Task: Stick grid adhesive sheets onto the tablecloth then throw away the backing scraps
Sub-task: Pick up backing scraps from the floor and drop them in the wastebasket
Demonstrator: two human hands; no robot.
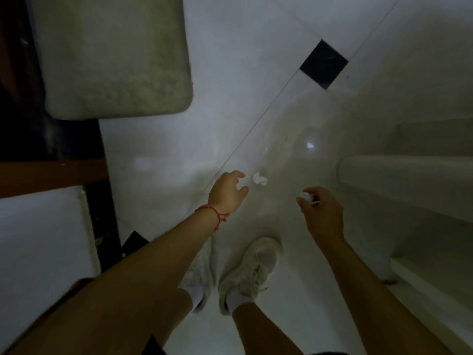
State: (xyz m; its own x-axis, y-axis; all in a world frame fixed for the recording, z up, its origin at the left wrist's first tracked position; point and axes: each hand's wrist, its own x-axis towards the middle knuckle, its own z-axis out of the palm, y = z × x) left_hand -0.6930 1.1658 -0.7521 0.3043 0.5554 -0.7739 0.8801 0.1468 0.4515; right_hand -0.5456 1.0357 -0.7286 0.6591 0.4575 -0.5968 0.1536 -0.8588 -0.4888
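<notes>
I look down at a white tiled floor. A small crumpled white backing scrap (259, 179) lies on the tile just beyond my left hand (228, 192), whose fingers are spread with nothing in them, a short gap from the scrap. A red string bracelet circles that wrist. My right hand (323, 212) hovers to the right, its fingers closed on a second crumpled white scrap (306, 196) that sticks out at the fingertips. No tablecloth or grid sheet is in view.
My two white shoes (249, 274) stand below the hands. A pale rug (112, 57) lies at top left, a white rounded furniture piece (409, 175) at right, a dark wooden edge (51, 172) at left. A black inset tile (323, 64) marks the floor.
</notes>
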